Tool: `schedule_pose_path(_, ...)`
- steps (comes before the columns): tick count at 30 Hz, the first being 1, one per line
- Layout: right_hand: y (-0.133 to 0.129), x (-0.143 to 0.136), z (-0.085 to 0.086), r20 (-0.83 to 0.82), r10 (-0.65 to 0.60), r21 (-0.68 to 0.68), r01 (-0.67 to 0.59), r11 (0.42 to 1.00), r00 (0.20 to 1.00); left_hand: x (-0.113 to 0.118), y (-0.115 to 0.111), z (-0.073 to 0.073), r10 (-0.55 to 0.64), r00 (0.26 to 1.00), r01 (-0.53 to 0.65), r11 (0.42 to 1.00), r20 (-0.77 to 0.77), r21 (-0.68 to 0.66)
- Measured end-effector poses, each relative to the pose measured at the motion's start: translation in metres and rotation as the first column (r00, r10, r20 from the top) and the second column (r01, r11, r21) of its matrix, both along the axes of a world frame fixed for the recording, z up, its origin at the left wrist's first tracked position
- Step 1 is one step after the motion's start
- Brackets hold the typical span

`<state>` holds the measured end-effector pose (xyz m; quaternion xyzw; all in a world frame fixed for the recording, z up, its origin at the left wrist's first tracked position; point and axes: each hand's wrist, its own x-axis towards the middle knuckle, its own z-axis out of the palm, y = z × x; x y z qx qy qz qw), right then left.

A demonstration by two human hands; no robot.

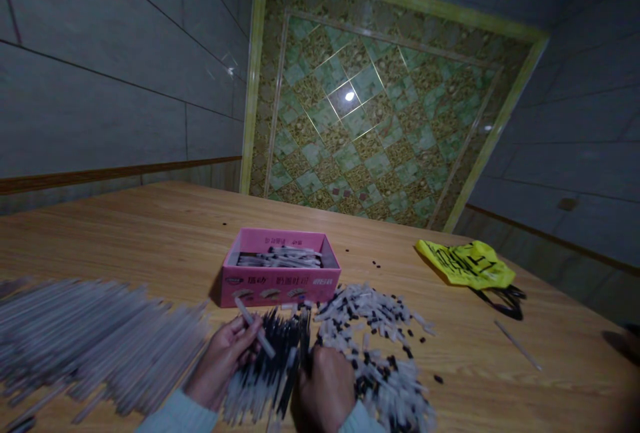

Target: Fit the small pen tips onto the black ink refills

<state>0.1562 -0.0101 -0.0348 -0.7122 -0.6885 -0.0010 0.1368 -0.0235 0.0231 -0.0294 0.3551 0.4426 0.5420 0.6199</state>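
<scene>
My left hand point(227, 354) pinches a clear plastic tube point(256, 328), which slants across its fingertips in front of the pink box point(281, 288). My right hand point(327, 386) is closed, knuckles up, at the right edge of a pile of thin black sticks with pale ends point(277, 346); whatever its fingers grip is hidden. Right of that hand spreads a heap of small clear caps and black bits point(373, 313). Filled tubes point(285, 257) lie inside the box.
A wide pile of long clear tubes point(85, 333) covers the left of the wooden table point(165, 220). At the right lie a yellow bag point(465, 264) with black print, a dark strap point(503, 302) and one thin stick point(518, 345). Small black bits dot the table.
</scene>
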Motion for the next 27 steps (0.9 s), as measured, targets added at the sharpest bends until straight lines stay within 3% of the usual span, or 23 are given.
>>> schedule_pose_path(5, 0.003, 0.006, -0.002, -0.158, -0.089, -0.024, 0.086, 0.996, 0.984, -0.003, 0.004, -0.006, -0.002, 0.997, 0.001, 1.000, 0.078, 0.011)
schedule_pose_path(8, 0.004, 0.006, 0.002, -0.437, 0.003, -0.026, -0.016, 1.000, 0.899, -0.006, 0.007, -0.013, 0.053, 0.980, -0.056, 0.998, 0.189, 0.014)
schedule_pose_path(9, 0.003, 0.004, 0.004, -0.580, 0.072, -0.033, -0.111, 0.993, 0.812, -0.007, 0.008, -0.015, 0.072, 0.973, -0.076, 0.997, 0.219, 0.011)
schedule_pose_path(11, 0.000, -0.002, 0.007, -0.844, 0.138, -0.047, -0.328, 0.943, 0.518, -0.008, 0.009, -0.017, 0.101, 0.961, -0.105, 0.994, 0.258, 0.000)
schedule_pose_path(13, -0.004, -0.009, 0.008, -0.969, 0.067, -0.056, -0.474, 0.879, 0.239, -0.009, 0.009, -0.017, 0.117, 0.953, -0.118, 0.993, 0.279, -0.015)
schedule_pose_path(15, -0.008, -0.014, 0.008, -0.992, -0.020, -0.081, -0.524, 0.848, 0.122, -0.008, 0.009, -0.015, 0.123, 0.948, -0.120, 0.992, 0.293, -0.029)
schedule_pose_path(18, -0.010, -0.016, 0.008, -0.995, -0.046, -0.086, -0.529, 0.844, 0.088, -0.007, 0.008, -0.013, 0.118, 0.947, -0.113, 0.993, 0.299, -0.034)
schedule_pose_path(27, -0.004, -0.009, 0.000, -0.994, -0.047, -0.095, -0.594, 0.799, 0.095, -0.009, 0.009, -0.020, 0.131, 0.944, -0.132, 0.991, 0.303, -0.017)
